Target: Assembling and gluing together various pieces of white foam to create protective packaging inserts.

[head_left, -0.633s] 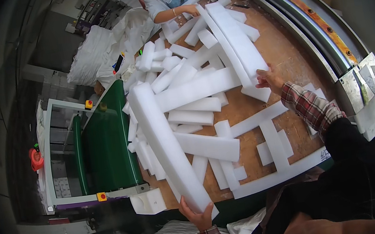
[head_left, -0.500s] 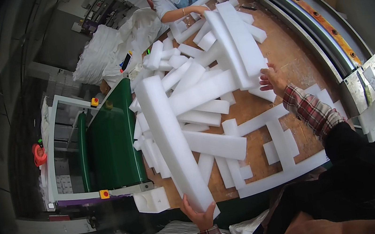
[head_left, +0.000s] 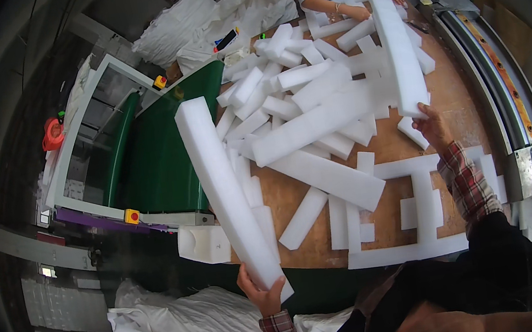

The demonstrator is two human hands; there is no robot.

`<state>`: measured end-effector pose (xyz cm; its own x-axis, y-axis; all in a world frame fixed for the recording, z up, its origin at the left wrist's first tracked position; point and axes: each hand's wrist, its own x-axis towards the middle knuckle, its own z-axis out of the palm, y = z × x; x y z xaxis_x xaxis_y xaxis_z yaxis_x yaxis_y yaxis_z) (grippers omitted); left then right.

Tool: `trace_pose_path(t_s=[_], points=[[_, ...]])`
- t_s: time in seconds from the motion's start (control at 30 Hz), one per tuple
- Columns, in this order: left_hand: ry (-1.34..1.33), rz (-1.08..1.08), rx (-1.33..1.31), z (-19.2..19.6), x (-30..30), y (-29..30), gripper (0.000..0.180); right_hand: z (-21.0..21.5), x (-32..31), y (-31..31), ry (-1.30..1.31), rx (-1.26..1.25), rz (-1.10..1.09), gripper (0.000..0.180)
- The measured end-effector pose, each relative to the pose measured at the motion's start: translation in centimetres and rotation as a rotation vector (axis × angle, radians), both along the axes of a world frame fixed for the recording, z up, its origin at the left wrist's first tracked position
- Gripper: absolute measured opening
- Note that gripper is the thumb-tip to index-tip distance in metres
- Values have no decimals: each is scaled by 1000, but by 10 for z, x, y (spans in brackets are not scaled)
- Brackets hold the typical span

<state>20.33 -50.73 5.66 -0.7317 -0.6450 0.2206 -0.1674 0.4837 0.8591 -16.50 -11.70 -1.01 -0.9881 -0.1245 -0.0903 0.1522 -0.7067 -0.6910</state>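
My left hand (head_left: pixel 262 291) is closed around the near end of a long white foam bar (head_left: pixel 221 178), which slants up and away over the table's left edge. At the right, my right hand (head_left: pixel 432 125) grips the near corner of another long white foam bar (head_left: pixel 401 57) between thumb and fingers. That bar stretches away toward the co-worker. Between them lies a heap of loose white foam blocks (head_left: pixel 322 84) of different lengths. Nearer to me, flat white foam strips (head_left: pixel 424 205) form a frame-like layout on the brown tabletop (head_left: pixel 306 191).
A co-worker's hand (head_left: pixel 359 13) rests among foam pieces at the far end. A green conveyor belt (head_left: pixel 168 165) with a pale frame stands left; a long metal machine (head_left: pixel 495 68) lines the right. White sacks (head_left: pixel 185 317) with foam offcuts lie below.
My view has turned, shifting the table rightward. My right hand, earlier with fingers apart beside the foam bars, now grips one bar's end. The left bar has swung outward, away from the heap.
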Motion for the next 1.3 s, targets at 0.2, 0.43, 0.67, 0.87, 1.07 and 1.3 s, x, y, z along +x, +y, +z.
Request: trace_pose_path(t_s=[0.2, 0.43, 0.67, 0.87, 1.07, 1.3], points=[[42, -94, 203, 11, 2, -14, 91, 58, 63, -128, 59, 192, 376, 23], [-101, -459, 427, 47, -31, -32, 92, 77, 13, -93, 824, 1341, 42, 92], [-226, -925, -423, 76, -120, 3, 87, 167, 7, 36, 1150, 1774, -208, 104], [225, -942, -1098, 79, -203, 91, 84, 187, 35, 174, 924, 1920, 148, 92], [606, -898, -1363, 59, -264, 180, 88, 180, 53, 271, 444, 1864, 540, 78], [104, -820, -1242, 74, -319, 280, 86, 143, 23, 372, 602, 1767, 388, 59]])
